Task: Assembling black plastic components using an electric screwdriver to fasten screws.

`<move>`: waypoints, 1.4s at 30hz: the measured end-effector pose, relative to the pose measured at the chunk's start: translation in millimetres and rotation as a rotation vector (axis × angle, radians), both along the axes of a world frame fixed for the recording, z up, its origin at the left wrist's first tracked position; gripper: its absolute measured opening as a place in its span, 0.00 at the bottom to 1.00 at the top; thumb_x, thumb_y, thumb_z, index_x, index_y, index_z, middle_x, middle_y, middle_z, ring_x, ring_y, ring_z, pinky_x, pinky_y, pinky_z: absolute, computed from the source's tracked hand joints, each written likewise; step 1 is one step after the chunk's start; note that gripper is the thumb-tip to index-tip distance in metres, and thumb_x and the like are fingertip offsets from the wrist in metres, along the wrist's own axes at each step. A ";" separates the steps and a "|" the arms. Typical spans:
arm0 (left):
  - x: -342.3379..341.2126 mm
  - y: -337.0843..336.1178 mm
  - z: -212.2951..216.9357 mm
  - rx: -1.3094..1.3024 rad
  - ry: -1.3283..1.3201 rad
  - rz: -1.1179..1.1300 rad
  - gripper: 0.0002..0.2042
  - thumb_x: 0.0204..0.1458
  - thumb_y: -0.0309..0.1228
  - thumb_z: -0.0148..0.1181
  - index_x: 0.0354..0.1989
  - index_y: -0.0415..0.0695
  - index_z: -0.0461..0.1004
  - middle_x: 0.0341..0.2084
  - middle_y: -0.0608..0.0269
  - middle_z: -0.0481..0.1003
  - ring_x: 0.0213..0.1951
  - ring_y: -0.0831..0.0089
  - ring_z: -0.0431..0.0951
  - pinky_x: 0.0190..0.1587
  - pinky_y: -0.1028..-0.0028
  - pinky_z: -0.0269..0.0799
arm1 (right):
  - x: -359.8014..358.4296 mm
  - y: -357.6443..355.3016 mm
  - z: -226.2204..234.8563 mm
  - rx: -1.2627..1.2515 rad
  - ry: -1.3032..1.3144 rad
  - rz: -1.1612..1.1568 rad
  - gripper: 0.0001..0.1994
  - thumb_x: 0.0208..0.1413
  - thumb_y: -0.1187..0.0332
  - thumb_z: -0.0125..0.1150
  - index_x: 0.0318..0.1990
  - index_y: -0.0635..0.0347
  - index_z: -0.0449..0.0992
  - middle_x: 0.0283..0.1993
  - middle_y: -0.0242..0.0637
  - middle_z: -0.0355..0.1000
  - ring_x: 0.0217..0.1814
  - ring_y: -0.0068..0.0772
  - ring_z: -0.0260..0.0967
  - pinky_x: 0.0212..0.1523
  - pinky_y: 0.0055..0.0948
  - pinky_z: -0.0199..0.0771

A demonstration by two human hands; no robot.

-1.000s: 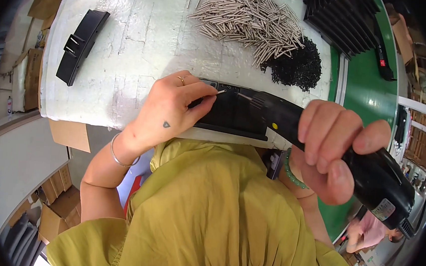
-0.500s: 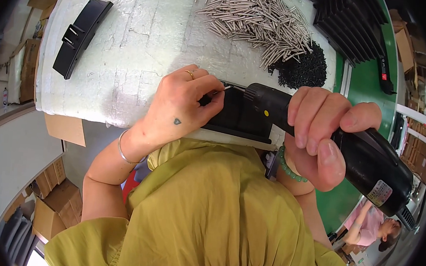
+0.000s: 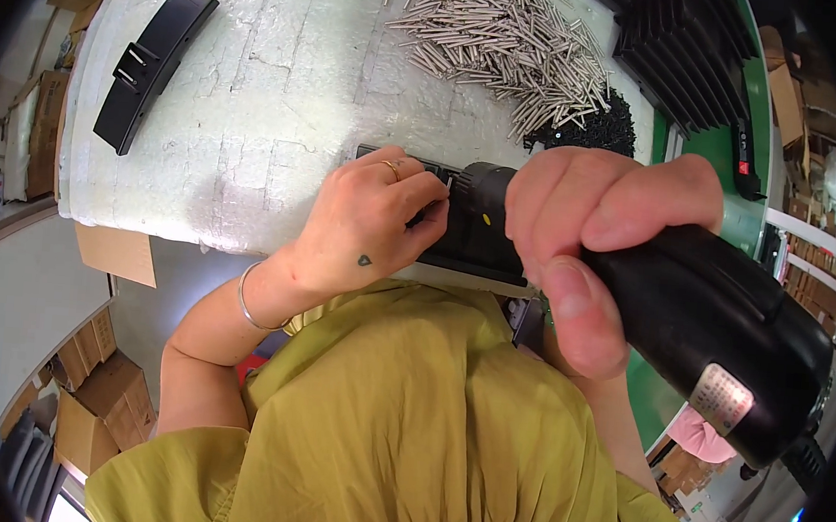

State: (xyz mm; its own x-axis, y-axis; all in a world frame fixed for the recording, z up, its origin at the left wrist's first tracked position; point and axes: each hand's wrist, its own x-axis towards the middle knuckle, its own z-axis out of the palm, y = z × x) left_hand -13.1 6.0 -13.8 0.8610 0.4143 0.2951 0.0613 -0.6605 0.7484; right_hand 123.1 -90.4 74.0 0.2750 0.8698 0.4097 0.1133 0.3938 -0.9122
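My right hand [image 3: 597,236] is wrapped round a black electric screwdriver [image 3: 719,304], which slants across from the lower right. The driver's nose points left at the fingertips of my left hand [image 3: 368,208]. That hand is closed in a pinch right at the driver's tip, over a black plastic part [image 3: 478,241]. What sits between the pinched fingers is hidden. The black part lies at the table's near edge, partly covered by both hands and the driver.
A white-covered table [image 3: 261,131] bears a pile of silver metal pins [image 3: 504,42] and a heap of small black screws [image 3: 600,128]. One curved black part [image 3: 153,73] with two pins lies at left. Black parts [image 3: 684,61] stand stacked at far right.
My right hand and the screwdriver have shifted left, the driver's nose closer to my left fingers. My left hand has moved slightly right and down, still pinched.
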 end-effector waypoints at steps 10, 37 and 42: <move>4.2 -3.0 10.3 0.051 -0.003 -0.019 0.05 0.38 0.24 0.60 0.22 0.43 0.69 0.19 0.61 0.67 0.26 0.62 0.69 0.28 0.66 0.68 | 17.7 1.8 -6.7 0.063 -0.038 0.153 0.17 0.44 0.79 0.61 0.39 0.60 0.61 0.23 0.35 0.64 0.20 0.26 0.62 0.23 0.25 0.63; 69.6 -11.6 42.3 0.250 0.004 -0.346 0.20 0.37 0.30 0.68 0.41 0.43 0.73 0.43 0.59 0.69 0.51 0.56 0.65 0.52 0.61 0.63 | 87.7 -91.6 -28.2 0.273 0.180 -0.803 0.12 0.43 0.77 0.50 0.39 0.61 0.65 0.21 0.32 0.59 0.19 0.25 0.55 0.27 0.30 0.62; 87.1 -17.7 35.5 0.292 -0.042 -0.418 0.16 0.39 0.28 0.67 0.39 0.44 0.74 0.40 0.61 0.70 0.50 0.57 0.67 0.51 0.62 0.63 | 90.3 -100.2 -27.2 0.350 0.227 -0.757 0.13 0.43 0.78 0.50 0.39 0.62 0.63 0.21 0.33 0.60 0.18 0.25 0.56 0.25 0.29 0.63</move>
